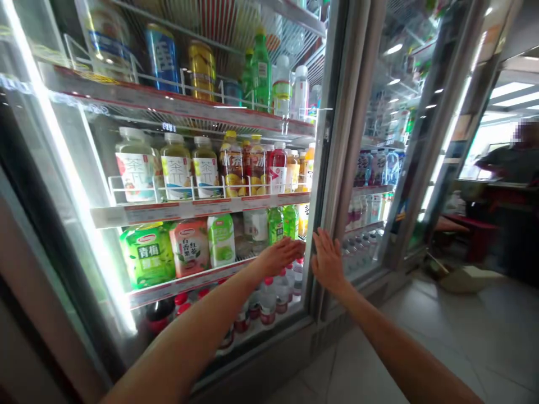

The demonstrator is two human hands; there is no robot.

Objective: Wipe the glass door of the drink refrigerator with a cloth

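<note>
My left hand [281, 253] is stretched out in front of the lit drinks fridge, its fingers pointing right toward the door frame, with nothing in it. Beside the upright metal door frame [343, 129] is my right hand [327, 259], fingers raised and spread, seemingly against the frame's lower part. Green bottles [276, 223] stand on the shelf just above my left hand, and red-capped bottles [268, 300] are below it. To the left on that shelf are a green pouch [147, 255], a pink pouch [189, 248] and a green-white carton [221, 241].
Tea bottles [174, 167] line the middle shelf; cans [162, 59] and a green bottle [261, 73] stand higher. Further glass doors [379, 123] continue right. A person [511, 154] stands at the far right near a red stool [474, 224]. Pale floor tiles [446, 320] show below.
</note>
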